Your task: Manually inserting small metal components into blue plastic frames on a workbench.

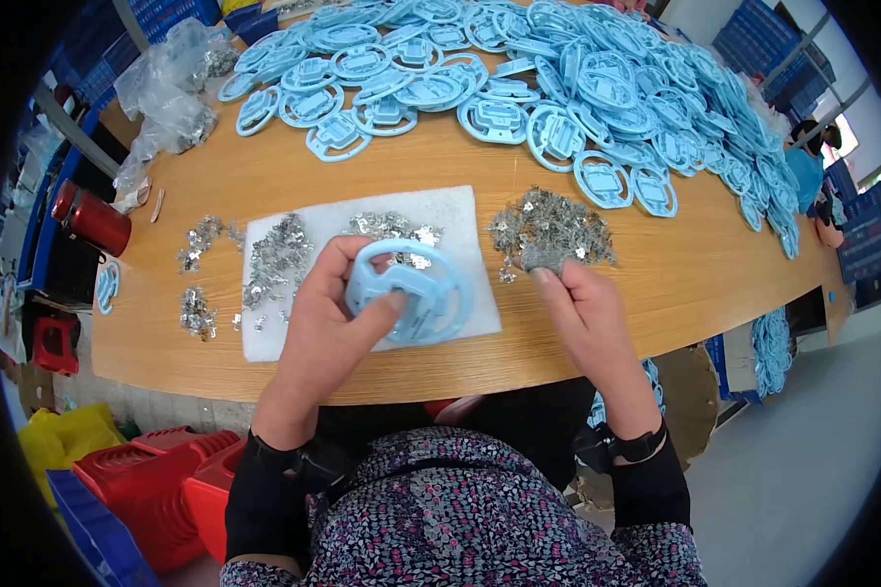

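Observation:
My left hand (328, 328) grips a light blue plastic steering-wheel-shaped part (450, 293), thumb pressed on its middle and fingers round its left rim. The part is tilted above a white foam sheet (480, 264). Small silvery metal pieces lie on the sheet in a left heap (279, 254) and a far heap (401, 227), the latter partly hidden by the part. My right hand (587, 313) is closed, thumb and forefinger pinched at the near edge of a larger heap of metal pieces (548, 230) on the wooden table. Anything between those fingertips is too small to make out.
A big pile of light blue wheel-shaped parts (362, 64) covers the table's far side. More metal pieces (198, 311), a red cylindrical container (93, 217) and clear plastic bags (171, 88) lie left. Red plastic stools or bins (152, 489) stand below. A person (808, 171) is far right.

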`<state>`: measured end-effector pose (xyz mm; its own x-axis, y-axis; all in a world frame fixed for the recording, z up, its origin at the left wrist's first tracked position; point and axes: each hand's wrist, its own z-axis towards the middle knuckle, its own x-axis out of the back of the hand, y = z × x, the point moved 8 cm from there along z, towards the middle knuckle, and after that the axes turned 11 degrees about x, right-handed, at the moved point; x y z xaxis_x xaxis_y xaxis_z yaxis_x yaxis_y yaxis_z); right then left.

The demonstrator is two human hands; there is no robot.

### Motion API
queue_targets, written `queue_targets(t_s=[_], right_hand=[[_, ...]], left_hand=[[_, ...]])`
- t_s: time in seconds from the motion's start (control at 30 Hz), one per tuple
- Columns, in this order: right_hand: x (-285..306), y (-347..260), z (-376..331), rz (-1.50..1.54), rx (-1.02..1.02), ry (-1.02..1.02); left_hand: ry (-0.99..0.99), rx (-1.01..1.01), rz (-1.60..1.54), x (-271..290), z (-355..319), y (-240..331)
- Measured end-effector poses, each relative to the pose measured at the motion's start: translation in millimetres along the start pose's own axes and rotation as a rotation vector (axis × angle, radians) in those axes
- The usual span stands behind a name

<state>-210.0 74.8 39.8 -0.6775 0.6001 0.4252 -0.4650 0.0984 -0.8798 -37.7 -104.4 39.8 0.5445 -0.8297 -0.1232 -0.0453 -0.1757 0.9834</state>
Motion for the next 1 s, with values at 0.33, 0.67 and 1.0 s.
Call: queue_targets(t_s=[0.33, 0.67, 1.0], right_hand=[[-51, -9, 16, -0.525, 0.230, -0.178], [-45, 2, 20, -0.680, 0.205, -0.137], [-36, -23, 5, -0.492, 0.431, -0.051]], left_hand=[[0.072, 0.174, 0.138, 20, -11, -29], [-0.096, 0.261, 0.010, -2, -13, -46], [-0.211, 0.289, 0.258, -47, 11, -55]])
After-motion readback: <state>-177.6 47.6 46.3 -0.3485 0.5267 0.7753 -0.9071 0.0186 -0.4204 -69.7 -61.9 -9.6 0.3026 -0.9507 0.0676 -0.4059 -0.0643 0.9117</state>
